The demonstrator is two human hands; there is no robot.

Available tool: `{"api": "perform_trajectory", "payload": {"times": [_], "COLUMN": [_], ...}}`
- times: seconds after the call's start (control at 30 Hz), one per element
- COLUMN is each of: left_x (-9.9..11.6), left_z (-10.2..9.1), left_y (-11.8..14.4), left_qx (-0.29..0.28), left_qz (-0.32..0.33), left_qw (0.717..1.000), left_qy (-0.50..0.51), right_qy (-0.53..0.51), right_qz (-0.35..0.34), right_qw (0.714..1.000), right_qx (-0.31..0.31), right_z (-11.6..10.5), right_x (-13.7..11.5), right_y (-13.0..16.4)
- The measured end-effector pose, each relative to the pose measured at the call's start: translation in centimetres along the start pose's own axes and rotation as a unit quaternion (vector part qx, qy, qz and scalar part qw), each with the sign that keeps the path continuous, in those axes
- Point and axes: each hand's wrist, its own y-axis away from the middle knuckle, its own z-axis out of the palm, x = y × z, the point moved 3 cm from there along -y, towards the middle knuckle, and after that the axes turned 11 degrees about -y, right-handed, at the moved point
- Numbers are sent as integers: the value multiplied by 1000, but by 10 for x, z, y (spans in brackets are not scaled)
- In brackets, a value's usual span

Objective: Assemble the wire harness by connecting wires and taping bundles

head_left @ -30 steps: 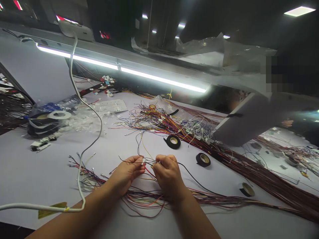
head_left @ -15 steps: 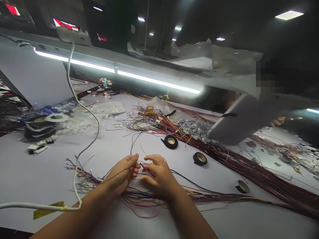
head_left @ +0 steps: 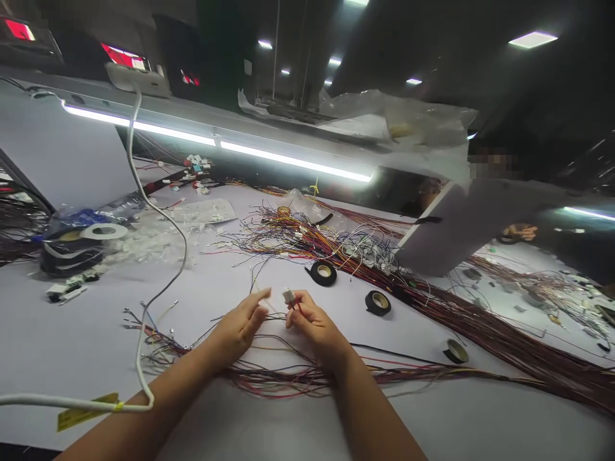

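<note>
A small white connector with red wires rises from my right hand, pinched between thumb and fingers. Beside it, my left hand has its fingers stretched toward the connector without touching it; its fingertips are slightly blurred and nothing clear is in them. Thin dark wires run between the two hands. Under both wrists lies a loose wire bundle on the white table, its terminal-tipped ends fanned out to the left.
Black tape rolls lie beyond my right hand. A thick wire harness crosses to the right. A white cable hangs down on the left near plastic bags. Across the table, a person's hand shows beside a grey panel.
My left hand has let go of the wires and opened, moving slightly away. The white connector now shows upright in my right hand, which has closed. The camera view has shifted slightly.
</note>
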Motion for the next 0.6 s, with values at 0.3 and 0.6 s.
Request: {"api": "perform_trajectory", "payload": {"times": [0.3, 0.6], "left_x": [-46, 52], "left_z": [-73, 14], "left_y": [15, 52], "left_qx": [-116, -65], "left_qz": [5, 402], "left_qw": [900, 857], "left_qy": [-421, -317], "right_qy": [-90, -97], "right_qz": [130, 136], "right_qw": [985, 979], "right_qx": [74, 115], "right_z": [21, 25], "right_x": [41, 49], "right_y": [-16, -18]}}
